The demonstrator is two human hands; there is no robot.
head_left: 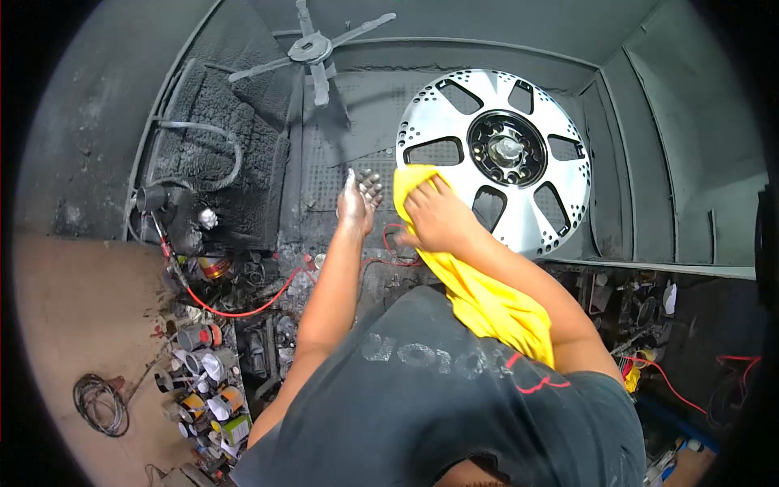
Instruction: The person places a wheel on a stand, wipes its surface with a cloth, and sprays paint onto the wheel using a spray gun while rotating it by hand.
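Your right hand [442, 217] grips a yellow cloth [487, 302] at the wheel's [519, 217] edge, apparently wiping; your left hand [355, 207] is open, empty; any further stroke calls for gathered folds.

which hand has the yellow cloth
The right hand: it holds the yellow cloth at the near left edge of the wheel. The left hand is open and holds no cloth.

The person wears a dark grey, short-sleeved fabric T-shirt [406, 414] with worn, whitish lettering [415, 355] and, right of that lettering, a curving red line [531, 388]
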